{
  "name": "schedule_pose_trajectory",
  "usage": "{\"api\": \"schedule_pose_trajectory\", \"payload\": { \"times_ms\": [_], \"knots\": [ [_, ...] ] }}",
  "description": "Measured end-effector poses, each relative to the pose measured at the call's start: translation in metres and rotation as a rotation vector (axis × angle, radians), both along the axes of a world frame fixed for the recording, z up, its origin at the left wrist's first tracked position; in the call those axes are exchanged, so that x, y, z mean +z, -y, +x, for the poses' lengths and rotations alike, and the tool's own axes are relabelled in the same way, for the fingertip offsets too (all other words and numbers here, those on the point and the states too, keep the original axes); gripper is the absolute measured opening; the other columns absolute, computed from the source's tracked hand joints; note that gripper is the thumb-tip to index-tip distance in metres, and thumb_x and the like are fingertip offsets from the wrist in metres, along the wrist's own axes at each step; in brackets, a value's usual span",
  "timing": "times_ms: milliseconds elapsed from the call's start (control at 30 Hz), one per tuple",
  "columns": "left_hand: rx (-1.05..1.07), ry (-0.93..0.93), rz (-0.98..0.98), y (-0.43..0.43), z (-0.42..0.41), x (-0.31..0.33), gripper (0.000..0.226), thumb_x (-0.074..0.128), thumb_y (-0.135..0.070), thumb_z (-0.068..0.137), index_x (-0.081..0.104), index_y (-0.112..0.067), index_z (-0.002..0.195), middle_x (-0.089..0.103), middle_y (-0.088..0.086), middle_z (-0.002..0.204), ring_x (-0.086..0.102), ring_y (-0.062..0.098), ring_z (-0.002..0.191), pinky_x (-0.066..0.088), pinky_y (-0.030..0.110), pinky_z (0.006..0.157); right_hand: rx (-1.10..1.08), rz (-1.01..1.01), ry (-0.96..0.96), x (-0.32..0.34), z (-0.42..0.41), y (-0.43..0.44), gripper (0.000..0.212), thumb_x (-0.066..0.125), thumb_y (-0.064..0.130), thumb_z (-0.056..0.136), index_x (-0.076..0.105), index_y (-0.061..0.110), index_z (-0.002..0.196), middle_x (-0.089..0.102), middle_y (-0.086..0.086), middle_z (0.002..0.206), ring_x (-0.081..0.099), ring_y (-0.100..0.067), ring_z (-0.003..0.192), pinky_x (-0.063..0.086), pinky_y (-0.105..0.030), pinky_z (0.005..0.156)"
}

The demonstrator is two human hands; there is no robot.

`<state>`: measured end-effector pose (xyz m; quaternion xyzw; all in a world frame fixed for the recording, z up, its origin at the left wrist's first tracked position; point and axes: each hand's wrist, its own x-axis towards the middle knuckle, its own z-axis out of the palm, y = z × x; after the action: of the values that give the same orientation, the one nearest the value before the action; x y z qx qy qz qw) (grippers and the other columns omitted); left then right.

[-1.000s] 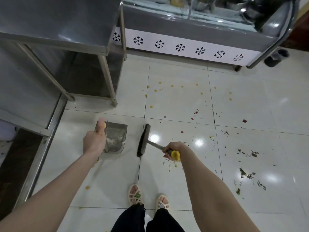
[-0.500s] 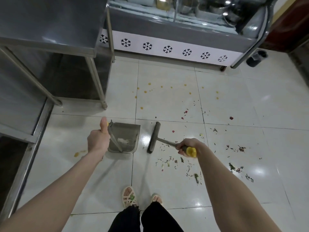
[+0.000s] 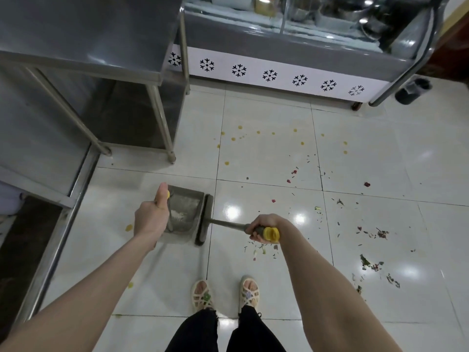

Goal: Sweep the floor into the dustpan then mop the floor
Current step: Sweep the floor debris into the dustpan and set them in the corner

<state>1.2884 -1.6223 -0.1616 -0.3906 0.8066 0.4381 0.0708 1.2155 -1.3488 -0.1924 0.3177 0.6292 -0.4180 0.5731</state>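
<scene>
While standing in pale sandals [image 3: 201,295] on a glossy white tiled floor [image 3: 266,158], grips the yellow-tipped handle of a grey dustpan [image 3: 186,209] in the left hand [image 3: 152,219], thumb raised, and clasps the yellow end of a broom [image 3: 204,219] in the right hand [image 3: 264,228]. Holds the dustpan low on the tiles just ahead of the feet, with the dark broom head right against its open right edge. Pale dust inside the pan. Scattered over the tiles to the right: green and red scraps [image 3: 368,262], a few just below the right hand. Farther out, yellow spots [image 3: 239,127] dotted across two tiles. At the left, a steel counter [image 3: 83,34] on thin legs; straight ahead, a glass-fronted display case [image 3: 291,47] with a white snowflake-patterned band along its base, and a dark round bin [image 3: 412,90] near its right end.
</scene>
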Motion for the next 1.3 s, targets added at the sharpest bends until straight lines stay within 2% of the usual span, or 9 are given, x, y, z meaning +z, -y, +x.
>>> {"api": "schedule_pose_trajectory", "payload": {
  "times_ms": [167, 267, 367, 567, 700, 800, 1000, 1133, 1300],
  "knots": [
    [-0.013, 0.031, 0.003, -0.017, 0.0, -0.002, 0.081, 0.022, -0.08, 0.081, 0.047, -0.006, 0.061, 0.053, 0.01, 0.058, 0.049, 0.024, 0.05, 0.039, 0.032, 0.052, 0.08, 0.085, 0.029, -0.007, 0.004, -0.026, 0.011, 0.056, 0.003, 0.092, 0.051, -0.004, 0.099, 0.054, -0.015, 0.08, 0.052, -0.012, 0.032, 0.049, -0.019, 0.038],
    [-0.015, 0.025, -0.005, -0.03, -0.004, -0.003, 0.081, 0.023, -0.078, 0.083, 0.048, -0.005, 0.059, 0.054, 0.012, 0.06, 0.052, 0.027, 0.053, 0.042, 0.033, 0.055, 0.059, 0.118, 0.021, -0.002, -0.003, -0.053, 0.006, 0.055, 0.001, 0.092, 0.05, -0.002, 0.09, 0.053, -0.016, 0.081, 0.051, -0.014, 0.029, 0.047, -0.021, 0.033],
    [-0.01, 0.033, -0.043, -0.045, -0.007, -0.003, 0.084, 0.02, -0.078, 0.083, 0.048, -0.004, 0.056, 0.056, 0.015, 0.061, 0.056, 0.031, 0.059, 0.043, 0.036, 0.057, 0.031, 0.148, 0.013, -0.001, -0.008, -0.083, 0.009, 0.054, 0.002, 0.093, 0.049, -0.002, 0.087, 0.051, -0.016, 0.078, 0.05, -0.015, 0.027, 0.044, -0.02, 0.03],
    [0.065, 0.051, -0.061, -0.093, -0.014, -0.001, 0.088, 0.017, -0.082, 0.08, 0.051, -0.003, 0.062, 0.057, 0.015, 0.065, 0.058, 0.032, 0.06, 0.046, 0.038, 0.056, -0.032, 0.138, -0.18, 0.01, -0.024, -0.13, 0.016, 0.058, -0.007, 0.087, 0.05, -0.001, 0.074, 0.052, -0.017, 0.073, 0.054, -0.018, 0.029, 0.045, -0.02, 0.031],
    [0.127, 0.062, -0.055, -0.128, -0.02, 0.001, 0.092, 0.016, -0.083, 0.079, 0.054, 0.0, 0.067, 0.063, 0.022, 0.074, 0.063, 0.037, 0.069, 0.051, 0.045, 0.065, 0.043, 0.074, -0.114, 0.02, -0.042, -0.171, 0.006, 0.06, -0.003, 0.087, 0.055, -0.004, 0.084, 0.053, -0.016, 0.079, 0.06, -0.017, 0.047, 0.049, -0.021, 0.036],
    [0.162, 0.065, -0.08, -0.15, -0.016, 0.001, 0.092, 0.015, -0.082, 0.08, 0.053, 0.001, 0.063, 0.063, 0.023, 0.073, 0.062, 0.037, 0.067, 0.051, 0.044, 0.063, 0.072, 0.013, -0.052, 0.017, -0.05, -0.185, 0.004, 0.059, -0.002, 0.087, 0.056, -0.004, 0.088, 0.053, -0.017, 0.085, 0.057, -0.013, 0.036, 0.048, -0.02, 0.034],
    [0.225, 0.031, -0.099, -0.182, 0.007, 0.0, 0.093, 0.018, -0.081, 0.081, 0.057, 0.002, 0.066, 0.06, 0.021, 0.07, 0.059, 0.035, 0.064, 0.049, 0.041, 0.062, 0.123, -0.071, 0.022, -0.009, -0.039, -0.182, 0.005, 0.058, 0.001, 0.089, 0.055, -0.003, 0.091, 0.055, -0.014, 0.079, 0.052, -0.01, 0.033, 0.048, -0.02, 0.035],
    [0.214, 0.009, -0.079, -0.198, 0.017, -0.002, 0.088, 0.021, -0.082, 0.08, 0.053, -0.002, 0.065, 0.054, 0.015, 0.063, 0.051, 0.028, 0.056, 0.044, 0.036, 0.055, 0.143, -0.03, 0.019, -0.013, -0.036, -0.199, 0.005, 0.057, 0.002, 0.091, 0.052, -0.001, 0.092, 0.054, -0.015, 0.079, 0.051, -0.01, 0.031, 0.048, -0.02, 0.034],
    [0.207, 0.034, -0.092, -0.222, 0.028, -0.006, 0.088, 0.019, -0.081, 0.078, 0.051, -0.002, 0.057, 0.057, 0.018, 0.062, 0.057, 0.032, 0.06, 0.052, 0.044, 0.062, 0.036, 0.035, -0.02, -0.01, -0.034, -0.245, 0.01, 0.056, 0.001, 0.091, 0.051, -0.001, 0.099, 0.056, -0.018, 0.08, 0.052, -0.012, 0.029, 0.047, -0.021, 0.032]
  ]
}}
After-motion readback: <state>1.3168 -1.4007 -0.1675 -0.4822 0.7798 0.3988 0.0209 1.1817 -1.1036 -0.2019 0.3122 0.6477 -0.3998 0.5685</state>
